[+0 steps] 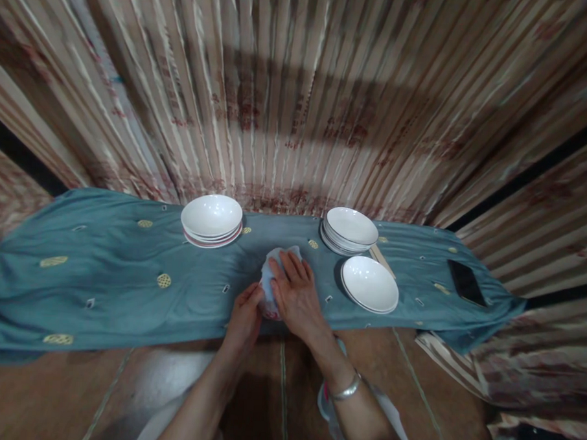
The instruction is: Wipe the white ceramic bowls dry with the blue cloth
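My left hand [245, 314] grips the left edge of a dish [271, 314] just above the table's front edge. Only a small strip of this dish shows, with reddish marks on it; the rest is covered. A pale blue cloth [266, 271] lies over it. My right hand [296, 296] presses on the cloth, fingers close together, with a silver bracelet on the wrist. Beyond my left hand stands a stack of white bowls [212, 216]. To the right of my hands are another stack of white dishes [351, 228] and, nearer, a small stack of shallow white dishes [370, 285].
A teal patterned cloth [124, 303] covers the narrow table. Chopsticks [383, 261] lie beside the right-hand stack, and a black phone [466, 283] rests at the far right. A striped curtain [288, 116] hangs behind the table. Brown floor tiles [384, 360] lie below.
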`<action>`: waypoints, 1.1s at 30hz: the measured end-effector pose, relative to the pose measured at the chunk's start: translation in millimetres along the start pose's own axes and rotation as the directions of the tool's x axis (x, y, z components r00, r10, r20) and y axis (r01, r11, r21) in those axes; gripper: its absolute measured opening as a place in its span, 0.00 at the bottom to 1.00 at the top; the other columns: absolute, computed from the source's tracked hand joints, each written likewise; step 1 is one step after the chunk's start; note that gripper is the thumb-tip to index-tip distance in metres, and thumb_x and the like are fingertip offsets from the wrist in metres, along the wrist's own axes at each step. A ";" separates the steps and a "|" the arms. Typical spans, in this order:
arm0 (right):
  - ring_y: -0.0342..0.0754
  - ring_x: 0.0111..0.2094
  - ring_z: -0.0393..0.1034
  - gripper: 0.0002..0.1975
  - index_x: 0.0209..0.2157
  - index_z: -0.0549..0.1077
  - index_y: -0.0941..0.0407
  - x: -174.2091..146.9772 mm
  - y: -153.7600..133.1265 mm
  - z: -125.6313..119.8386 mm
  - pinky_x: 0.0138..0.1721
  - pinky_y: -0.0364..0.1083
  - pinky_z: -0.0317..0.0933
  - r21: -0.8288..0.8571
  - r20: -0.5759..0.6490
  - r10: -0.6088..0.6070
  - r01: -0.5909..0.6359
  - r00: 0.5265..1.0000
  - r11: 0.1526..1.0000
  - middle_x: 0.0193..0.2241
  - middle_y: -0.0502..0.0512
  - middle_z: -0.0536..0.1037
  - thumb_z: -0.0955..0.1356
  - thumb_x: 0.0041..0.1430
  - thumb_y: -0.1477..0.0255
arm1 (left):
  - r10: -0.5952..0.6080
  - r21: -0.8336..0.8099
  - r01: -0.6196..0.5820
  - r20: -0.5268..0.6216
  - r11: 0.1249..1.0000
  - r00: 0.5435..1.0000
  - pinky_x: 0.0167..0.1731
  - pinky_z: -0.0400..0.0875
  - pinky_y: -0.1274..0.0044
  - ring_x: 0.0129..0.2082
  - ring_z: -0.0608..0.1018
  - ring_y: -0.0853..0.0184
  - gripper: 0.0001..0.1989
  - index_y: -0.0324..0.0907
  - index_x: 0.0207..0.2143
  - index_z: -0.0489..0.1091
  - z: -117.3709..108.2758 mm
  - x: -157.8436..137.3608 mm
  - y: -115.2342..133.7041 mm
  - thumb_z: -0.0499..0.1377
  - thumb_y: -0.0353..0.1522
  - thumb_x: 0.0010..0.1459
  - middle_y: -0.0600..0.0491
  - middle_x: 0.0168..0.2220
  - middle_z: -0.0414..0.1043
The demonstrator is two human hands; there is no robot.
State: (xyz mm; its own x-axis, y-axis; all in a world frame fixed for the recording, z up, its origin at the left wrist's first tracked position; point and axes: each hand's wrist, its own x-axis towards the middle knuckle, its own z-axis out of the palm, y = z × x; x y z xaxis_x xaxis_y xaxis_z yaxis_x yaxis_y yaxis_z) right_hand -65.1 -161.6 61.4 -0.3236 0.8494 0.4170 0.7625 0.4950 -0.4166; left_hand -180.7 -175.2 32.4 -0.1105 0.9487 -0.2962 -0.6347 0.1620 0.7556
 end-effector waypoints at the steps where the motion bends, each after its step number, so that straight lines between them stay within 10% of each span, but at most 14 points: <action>1: 0.60 0.65 0.50 0.22 0.59 0.65 0.56 0.1 2.8 1.9 0.62 0.63 0.46 0.012 -0.010 0.020 -0.020 1.000 1.000 0.62 0.62 0.63 0.59 0.66 0.70 | -0.009 0.004 0.009 0.006 1.000 1.000 0.32 0.69 0.76 0.28 0.78 0.65 0.13 0.39 0.26 0.75 0.4 -0.2 -0.1 0.69 0.35 0.35 0.54 0.23 0.76; 18: 0.50 0.61 0.59 0.29 0.57 0.67 0.56 -9.9 66.6 40.0 0.63 0.54 0.49 0.702 0.002 0.515 -0.368 0.857 0.610 0.58 0.58 0.69 0.56 0.63 0.53 | -0.093 -0.047 0.092 -0.035 0.995 0.995 0.39 0.71 0.74 0.34 0.79 0.63 0.17 0.35 0.29 0.76 -12.0 8.9 -1.5 0.71 0.37 0.38 0.48 0.29 0.79; 33: 0.47 0.65 0.51 0.30 0.63 0.56 0.57 -24.5 46.3 69.5 0.65 0.53 0.45 0.707 -0.069 0.543 -0.343 0.837 0.619 0.64 0.59 0.59 0.53 0.65 0.57 | -0.240 -0.253 0.201 -0.133 0.946 0.962 0.46 0.74 0.65 0.49 0.76 0.55 0.12 0.39 0.40 0.73 -10.1 16.7 14.2 0.62 0.33 0.52 0.47 0.40 0.79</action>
State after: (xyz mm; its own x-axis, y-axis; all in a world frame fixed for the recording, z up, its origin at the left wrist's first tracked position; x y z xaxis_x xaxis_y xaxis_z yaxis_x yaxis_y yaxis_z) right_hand -60.8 -146.7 -24.2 0.1816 0.9670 0.1788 0.1866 0.1447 -0.9717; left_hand -199.3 -159.8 32.3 -0.0561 0.8373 -0.5439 -0.8164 0.2752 0.5078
